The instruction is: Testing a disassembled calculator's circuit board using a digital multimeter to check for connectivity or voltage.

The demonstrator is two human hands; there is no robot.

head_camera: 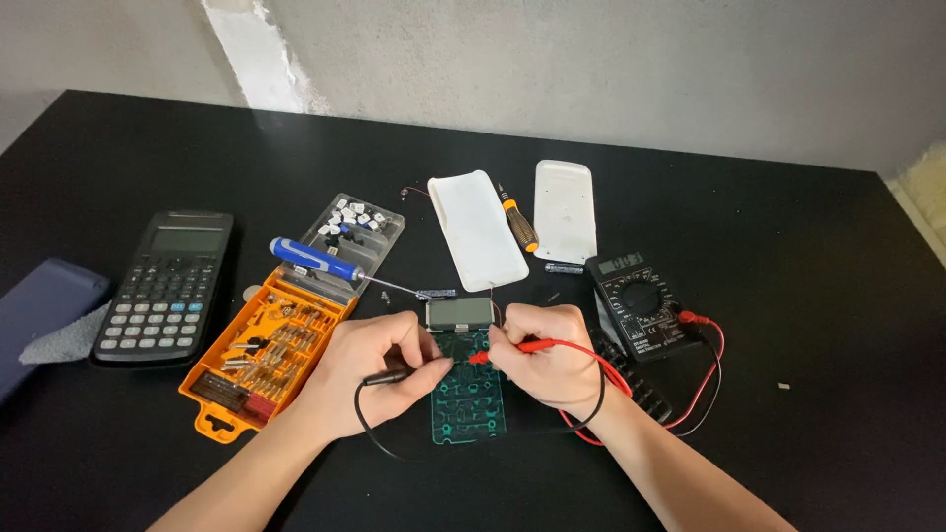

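We see our two hands low over a black surface. Our left hand is curled shut around a black probe, and its black wire loops down under the hand. Our right hand is closed around a red probe, with the red tip pointing left. Both tips come down onto a green circuit board that lies flat between our hands. A small grey screen sits at the top end of the board.

The red and black wires run off to a black meter just to the right of our right hand.

To the left lies an open orange bit case full of small metal bits. A blue screwdriver rests across its lid. Farther left is a dark calculator, and beside it a blue pouch.

Behind the board lie two white covers, with a small orange and black screwdriver between them.
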